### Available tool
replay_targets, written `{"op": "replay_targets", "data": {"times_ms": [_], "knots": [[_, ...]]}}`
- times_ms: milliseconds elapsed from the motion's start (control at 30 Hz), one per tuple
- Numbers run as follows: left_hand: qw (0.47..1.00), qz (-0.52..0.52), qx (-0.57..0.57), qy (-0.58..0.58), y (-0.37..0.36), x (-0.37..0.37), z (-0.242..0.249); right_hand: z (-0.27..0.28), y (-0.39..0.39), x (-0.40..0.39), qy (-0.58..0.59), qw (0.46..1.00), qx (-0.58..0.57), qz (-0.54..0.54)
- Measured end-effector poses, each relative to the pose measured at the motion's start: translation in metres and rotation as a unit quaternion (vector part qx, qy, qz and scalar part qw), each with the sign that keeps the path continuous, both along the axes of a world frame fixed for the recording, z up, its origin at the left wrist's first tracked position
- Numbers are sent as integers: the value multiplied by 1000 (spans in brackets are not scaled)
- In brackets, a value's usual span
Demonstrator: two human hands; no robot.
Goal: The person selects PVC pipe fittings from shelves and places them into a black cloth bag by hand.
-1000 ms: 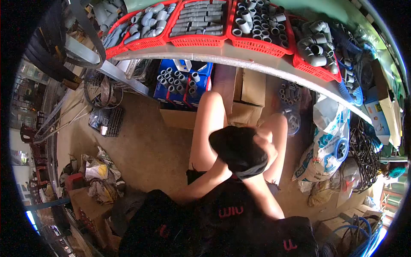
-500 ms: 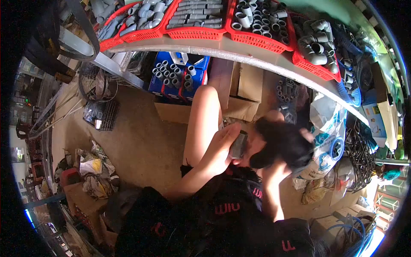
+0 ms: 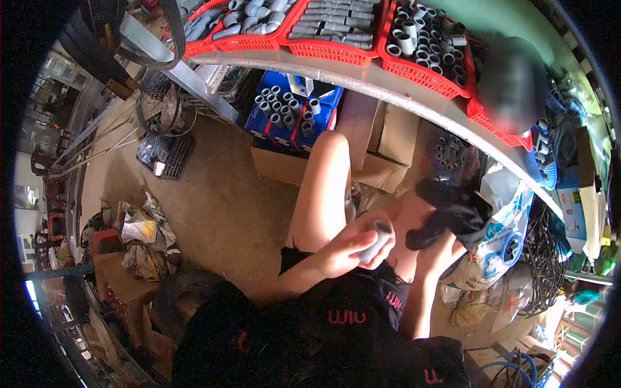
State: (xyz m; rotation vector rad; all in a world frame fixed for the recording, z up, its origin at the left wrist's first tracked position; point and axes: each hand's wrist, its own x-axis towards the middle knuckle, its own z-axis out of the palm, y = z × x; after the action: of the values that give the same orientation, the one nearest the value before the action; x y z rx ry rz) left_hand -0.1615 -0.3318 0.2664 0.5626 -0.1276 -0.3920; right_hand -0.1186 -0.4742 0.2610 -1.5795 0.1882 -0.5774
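My left hand (image 3: 348, 251) is wrapped round a short grey pipe coupling (image 3: 375, 246), holding it tilted over my lap with its dark open end up. A black cloth (image 3: 458, 215) is bunched in my right hand (image 3: 440, 256) and covers most of its fingers. The cloth hangs to the right of the coupling, apart from it. My bent knee (image 3: 326, 174) rises just beyond my left hand.
Red baskets (image 3: 330, 48) of grey pipe fittings stand on the shelf (image 3: 362, 81) ahead. Below it, more fittings rest on blue boxes (image 3: 257, 123) beside an open cardboard box (image 3: 396, 139). A printed white sack (image 3: 475, 268) stands at right, near coiled black cable (image 3: 543, 258).
The coupling has turned in my left hand, its open end now facing up more. My right hand and the black cloth have drawn away to the right. The camera view has shifted.
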Motion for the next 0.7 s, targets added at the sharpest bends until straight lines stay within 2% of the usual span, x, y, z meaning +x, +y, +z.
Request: {"op": "replay_targets", "data": {"times_ms": [33, 67, 100, 133, 167, 200, 267, 300, 400, 467, 533, 567, 633, 700], "knots": [[999, -4, -25, 39, 5, 0, 2, -3, -4, -8, -4, 1000, -24, -9], [999, 4, 25, 33, 10, 2, 0, -4, -7, -13, -8, 999, -49, -18], [997, -19, 19, 66, 16, 7, -1, -5, -6, -16, -37, 990, -125, -52], [995, 7, 44, 88, 15, 11, 1, -5, -4, -18, -64, 973, -200, -94], [991, 31, 69, 110, 13, 15, 4, -3, 5, -22, -114, 926, -322, -159], [996, 45, 36, 67, 11, 18, -6, -4, 13, -22, -130, 982, -137, 27], [990, 87, 45, 104, -2, 16, -15, 0, 29, -18, -191, 958, -89, 197], [985, 105, 57, 122, -11, 11, -24, 6, 33, -16, -242, 924, -234, 181], [979, 99, 122, 128, -14, -3, -43, 4, 37, -18, -202, 945, -153, 207], [973, 51, 187, 127, -6, -9, -46, 3, 30, -22, -116, 961, -212, 137], [966, -27, 223, 129, 5, -11, -41, 5, 29, -13, -64, 982, -147, 100], [974, -62, 191, 108, 8, -10, -40, 7, 29, -9, -40, 990, -112, 80], [991, -133, -11, 13, 13, -8, -44, 10, 16, 10, -20, 985, -173, 8], [980, -102, -130, 109, 33, -11, -40, -44, -26, 15, 45, 999, -11, -14]]}}
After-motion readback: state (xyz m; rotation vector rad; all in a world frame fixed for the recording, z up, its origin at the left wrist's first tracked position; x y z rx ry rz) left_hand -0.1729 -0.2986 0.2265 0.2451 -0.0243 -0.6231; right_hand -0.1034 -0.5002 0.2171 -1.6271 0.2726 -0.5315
